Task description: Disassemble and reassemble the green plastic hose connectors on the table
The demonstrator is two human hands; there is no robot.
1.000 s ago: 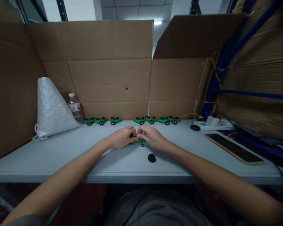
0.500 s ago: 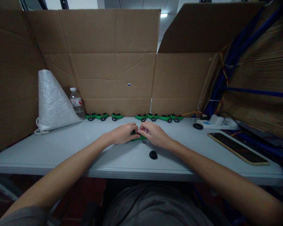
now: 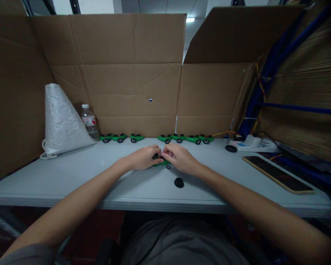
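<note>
A small green toy car [image 3: 162,163] sits on the white table in front of me, largely covered by my fingers. From the left, my left hand [image 3: 143,157] grips it with thumb and fingers closed. My right hand [image 3: 182,158] is closed over its right end, fingertips pinched together. Something thin and whitish shows between those right fingers, too small to name. Just below the car lies a little dark ring [image 3: 168,167]. Closer to the table's front edge is a round black wheel-like piece [image 3: 179,182].
Several green toy cars [image 3: 179,138] line the back against a cardboard wall [image 3: 127,88]. At left stand a silvery bag [image 3: 62,121] and a water bottle [image 3: 89,123]. To the right are a black disc [image 3: 231,148], a power strip [image 3: 242,145] and a phone [image 3: 277,173].
The view has tilted very slightly, so everything sits a little lower. Both hands stay on the green toy car with hardly any visible movement.
</note>
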